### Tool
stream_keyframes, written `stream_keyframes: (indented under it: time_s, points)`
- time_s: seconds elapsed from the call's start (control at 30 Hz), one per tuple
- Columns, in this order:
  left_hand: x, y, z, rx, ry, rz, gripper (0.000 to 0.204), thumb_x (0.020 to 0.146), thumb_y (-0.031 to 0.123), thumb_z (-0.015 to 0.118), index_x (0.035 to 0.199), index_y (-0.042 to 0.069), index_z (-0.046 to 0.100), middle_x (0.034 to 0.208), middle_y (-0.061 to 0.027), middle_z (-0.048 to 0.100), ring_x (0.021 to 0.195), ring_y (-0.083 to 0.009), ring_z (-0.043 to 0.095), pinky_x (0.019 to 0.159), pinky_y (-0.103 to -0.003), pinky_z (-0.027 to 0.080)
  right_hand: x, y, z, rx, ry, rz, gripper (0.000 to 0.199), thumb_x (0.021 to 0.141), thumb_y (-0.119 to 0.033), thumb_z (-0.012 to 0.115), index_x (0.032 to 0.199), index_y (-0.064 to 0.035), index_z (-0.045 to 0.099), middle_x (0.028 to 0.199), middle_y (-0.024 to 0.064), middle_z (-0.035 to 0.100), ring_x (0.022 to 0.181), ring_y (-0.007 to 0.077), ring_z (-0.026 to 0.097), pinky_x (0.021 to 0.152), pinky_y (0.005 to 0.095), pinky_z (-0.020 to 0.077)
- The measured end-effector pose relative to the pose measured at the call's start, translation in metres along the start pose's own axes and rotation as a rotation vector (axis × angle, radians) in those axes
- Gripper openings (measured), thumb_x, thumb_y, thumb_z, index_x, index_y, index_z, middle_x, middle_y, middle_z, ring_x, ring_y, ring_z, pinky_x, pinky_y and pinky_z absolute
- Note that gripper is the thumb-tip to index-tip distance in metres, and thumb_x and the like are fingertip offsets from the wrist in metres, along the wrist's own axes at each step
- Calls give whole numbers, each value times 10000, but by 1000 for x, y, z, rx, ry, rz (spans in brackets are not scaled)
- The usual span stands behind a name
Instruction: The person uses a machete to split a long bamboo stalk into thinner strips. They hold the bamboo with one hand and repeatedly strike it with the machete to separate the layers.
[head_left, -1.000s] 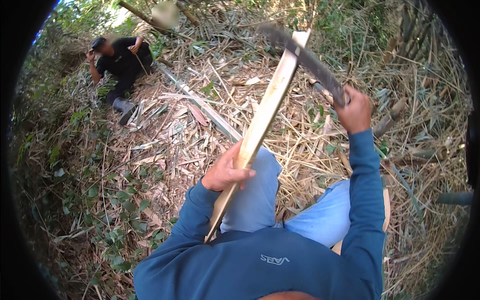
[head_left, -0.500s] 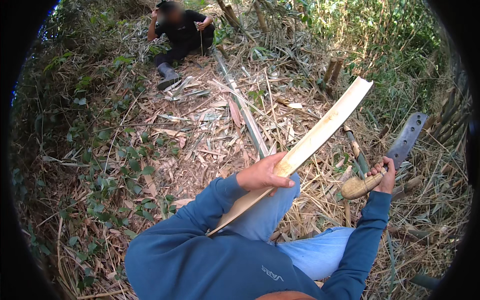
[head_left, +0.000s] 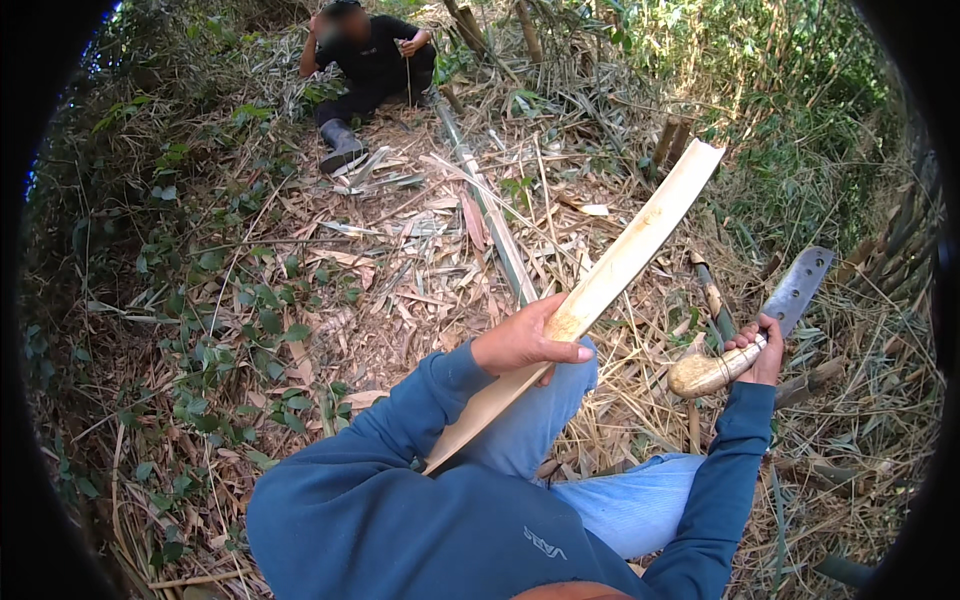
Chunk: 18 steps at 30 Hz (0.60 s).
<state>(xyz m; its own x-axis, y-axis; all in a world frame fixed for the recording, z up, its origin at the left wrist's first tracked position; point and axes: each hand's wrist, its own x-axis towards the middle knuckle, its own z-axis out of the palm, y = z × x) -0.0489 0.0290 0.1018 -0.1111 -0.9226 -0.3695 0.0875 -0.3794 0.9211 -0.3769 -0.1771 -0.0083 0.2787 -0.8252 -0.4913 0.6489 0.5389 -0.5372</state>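
Note:
A split length of bamboo (head_left: 640, 228), pale on its hollow inner face, slants up and to the right across my lap. My left hand (head_left: 530, 340) is closed around it near the middle, thumb on the inner face. Its lower end reaches my chest. To the right, my right hand (head_left: 763, 352) grips a machete (head_left: 797, 285) by its curved wooden handle (head_left: 705, 374). The handle's bulbous end points left, and the broad grey blade with several holes points up and right, apart from the bamboo.
A long bamboo pole (head_left: 500, 235) lies on the leaf-strewn ground ahead. Another person (head_left: 375, 60) in dark clothes and boots sits at the far left, holding a thin stick. Cut stumps (head_left: 672, 142) stand behind the bamboo; a short bamboo piece (head_left: 712, 295) lies near the machete. Leafy plants grow at left.
The machete has come down and slightly left, its blade tilting a little differently. The top of the split bamboo has shifted slightly left and up. Both hands keep their grip.

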Motion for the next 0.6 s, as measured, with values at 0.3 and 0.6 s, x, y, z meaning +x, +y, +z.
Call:
stream_keyframes:
  time_s: [0.3,0.6]
  points:
    - [-1,2,0,2,6,13,774,812,190,786,1425,7,350,858,-45,545,533,-123,582,429,-266,490,-3,3,6,4,14,-3,274,892,-266,581,677,-147,458,573,-24,459,494,135,489,516,334,458]
    - [-3,10,4,19,34,8,798,819,197,779,1451,2,332,863,-47,555,543,-129,586,449,-272,490,-7,6,6,-5,-5,-3,279,901,-269,579,679,-147,463,572,-26,464,498,124,492,516,327,464]
